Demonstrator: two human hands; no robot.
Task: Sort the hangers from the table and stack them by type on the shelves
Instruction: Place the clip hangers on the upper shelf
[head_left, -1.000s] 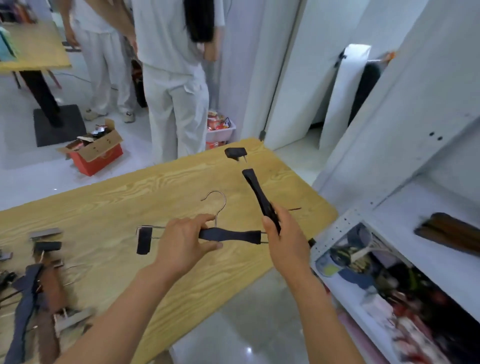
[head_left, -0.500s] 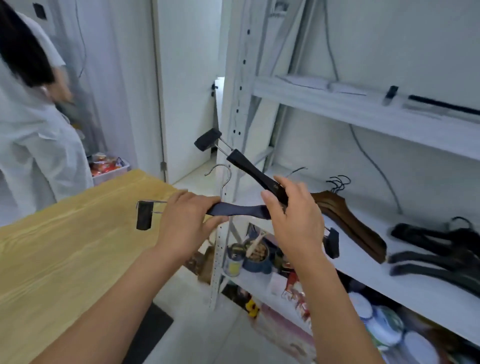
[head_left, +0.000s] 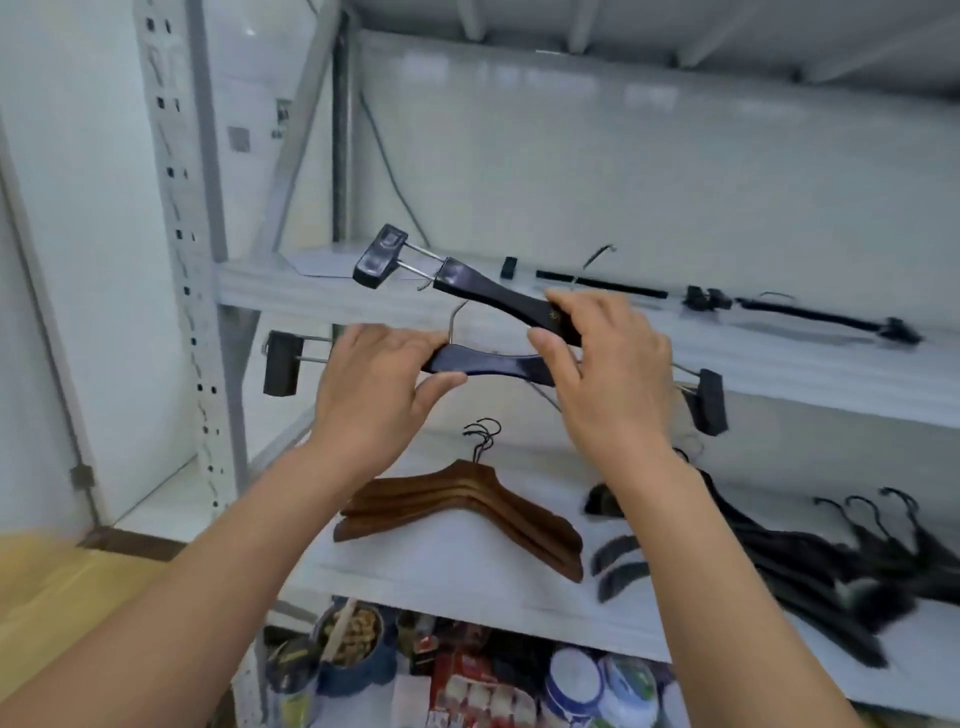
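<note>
White wall, dark cable down it, perforated grey post, wooden tabletop

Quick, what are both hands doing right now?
Left hand: grips the lower clip hanger.
Right hand: grips the tilted upper clip hanger.

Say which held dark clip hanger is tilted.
The upper dark blue clip hanger, in the right hand; the left hand holds the lower hanger nearly level.
</note>
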